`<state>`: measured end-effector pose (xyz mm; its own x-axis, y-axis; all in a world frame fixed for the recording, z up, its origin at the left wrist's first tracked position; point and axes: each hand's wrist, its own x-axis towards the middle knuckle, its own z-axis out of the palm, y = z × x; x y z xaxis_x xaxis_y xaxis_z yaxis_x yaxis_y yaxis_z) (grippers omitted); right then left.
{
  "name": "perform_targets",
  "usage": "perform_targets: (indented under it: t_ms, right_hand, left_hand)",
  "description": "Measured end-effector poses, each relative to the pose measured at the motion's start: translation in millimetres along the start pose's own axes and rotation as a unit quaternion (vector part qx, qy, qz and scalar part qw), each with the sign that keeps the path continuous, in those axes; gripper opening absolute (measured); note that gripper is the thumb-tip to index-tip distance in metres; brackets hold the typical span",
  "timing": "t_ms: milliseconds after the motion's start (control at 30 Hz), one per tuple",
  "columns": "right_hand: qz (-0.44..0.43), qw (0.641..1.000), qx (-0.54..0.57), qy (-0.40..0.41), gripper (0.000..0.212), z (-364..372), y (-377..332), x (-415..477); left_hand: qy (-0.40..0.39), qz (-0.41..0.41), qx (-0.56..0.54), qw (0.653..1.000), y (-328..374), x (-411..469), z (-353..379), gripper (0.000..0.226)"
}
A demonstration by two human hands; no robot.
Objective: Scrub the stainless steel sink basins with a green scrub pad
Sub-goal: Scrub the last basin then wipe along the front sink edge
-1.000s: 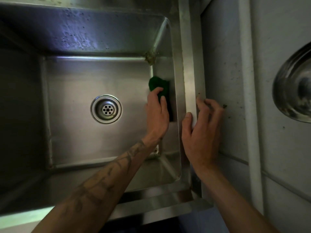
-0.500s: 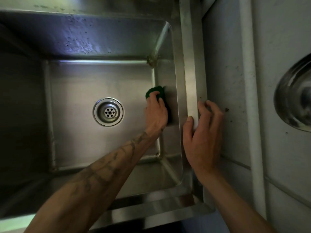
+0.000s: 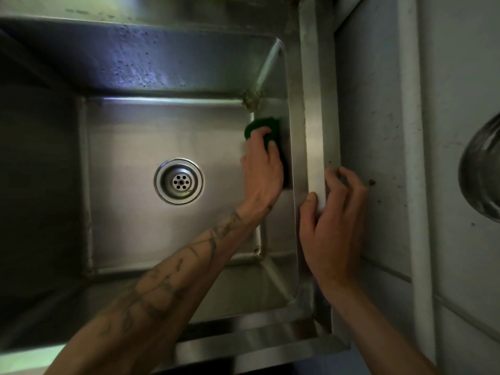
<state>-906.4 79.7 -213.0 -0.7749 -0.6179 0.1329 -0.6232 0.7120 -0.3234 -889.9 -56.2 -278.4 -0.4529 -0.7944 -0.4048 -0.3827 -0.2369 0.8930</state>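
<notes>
The stainless steel sink basin (image 3: 162, 131) fills the left of the view, with a round drain (image 3: 179, 181) in its floor. My left hand (image 3: 263, 169) reaches down into the basin and holds a green scrub pad (image 3: 261, 124) against the right wall, just below the grimy far right corner (image 3: 251, 98). Its fingers curl over the pad and hide the pad's lower part. My right hand (image 3: 331, 228) grips the sink's right rim (image 3: 313, 104), thumb on the basin side and fingers curled over the outer edge.
A speckled pale wall (image 3: 378, 104) runs right beside the rim. A shiny metal bowl (image 3: 484, 171) shows at the right edge of the view. The basin's back wall carries dark spots. The sink's front lip lies under my forearms.
My left hand first drew the pad a little toward me along the right wall, then pushed it up closer to the far corner. My right hand stayed on the rim.
</notes>
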Motion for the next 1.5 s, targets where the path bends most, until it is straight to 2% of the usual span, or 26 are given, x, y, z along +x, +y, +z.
perform_targets:
  t_ms: [67,133,200,300,333,467,533,700,767,867,933,1100,1300,1333,1467,1500]
  right_hand:
    - [0.002,1.000,0.005,-0.005,0.045,-0.4,0.1,-0.2]
    - [-0.001,1.000,0.004,-0.006,0.046,-0.6,-0.6,-0.4]
    - [0.000,1.000,0.005,-0.006,0.045,-1.4,-2.0,0.3]
    - [0.002,1.000,0.008,-0.009,0.045,-2.9,-2.7,0.7]
    - [0.002,1.000,0.010,-0.008,0.045,-3.0,-2.5,0.4]
    - [0.003,1.000,0.010,-0.006,0.045,-0.3,-1.3,0.9]
    - [0.006,1.000,0.009,-0.006,0.045,0.7,-0.6,0.2]
    - [0.007,1.000,0.012,-0.009,0.045,-1.5,-1.2,-0.1]
    - [0.006,1.000,0.011,-0.009,0.046,-2.4,-1.8,0.1]
    - [0.006,1.000,0.005,-0.008,0.046,-2.3,-1.2,0.1]
    - [0.010,1.000,0.007,-0.008,0.046,-2.1,-1.3,0.0]
    - [0.007,1.000,0.011,-0.008,0.044,-1.4,-1.5,-0.5]
    - [0.009,1.000,0.010,-0.008,0.045,-0.6,-0.7,-0.5]
    - [0.007,1.000,0.008,-0.008,0.045,-0.5,-0.4,-0.5]
    - [0.007,1.000,0.009,-0.008,0.044,-1.0,-1.7,-0.2]
    - [0.009,1.000,0.009,-0.008,0.044,-1.2,-1.9,-0.3]
  left_hand:
    - [0.034,0.077,-0.032,0.996,12.8,-2.2,3.2,0.028]
    - [0.044,0.099,-0.041,0.993,11.4,-5.8,3.9,0.030]
    - [0.019,0.047,-0.018,0.999,-1.5,-1.5,3.0,0.032]
    - [-0.028,-0.086,0.030,0.995,-11.2,19.3,-1.5,0.035]
    - [-0.029,-0.089,0.029,0.995,-8.8,25.9,-2.5,0.034]
    - [0.027,0.078,-0.034,0.996,17.7,31.6,0.0,0.029]
    - [0.029,0.095,-0.041,0.994,20.5,32.3,2.0,0.029]
    - [-0.042,-0.081,0.069,0.993,-0.7,54.2,-3.4,0.036]
    - [-0.043,-0.066,0.073,0.994,2.0,59.2,-3.9,0.034]
    - [0.005,0.029,0.025,0.999,15.6,64.7,1.4,0.029]
    - [0.023,0.052,0.018,0.998,19.0,72.2,3.7,0.031]
    - [-0.033,-0.074,0.053,0.995,16.6,105.3,-2.2,0.036]
    - [0.029,0.081,0.007,0.996,23.0,96.5,-0.9,0.031]
    - [0.029,0.069,0.012,0.997,20.9,96.8,0.9,0.032]
    - [-0.019,-0.068,0.065,0.995,19.2,113.3,2.1,0.037]
    - [-0.020,-0.072,0.076,0.994,19.7,114.9,1.7,0.036]
